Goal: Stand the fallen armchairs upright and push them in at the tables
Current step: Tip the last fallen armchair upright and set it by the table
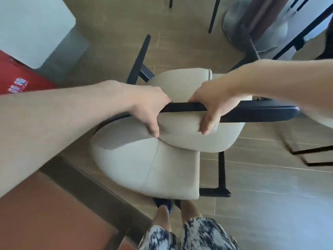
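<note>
So the beige armchair is tipped on the wood floor, right in front of the feet. Its black top rail is gripped by both hands: left hand and right hand are curled over it, side by side, thumbs pressed into the cushion.

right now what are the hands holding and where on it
Both hands grip the beige armchair by its black armrest: left hand near the bar's left end, right hand beside it, fingers curled over the padding.
</note>
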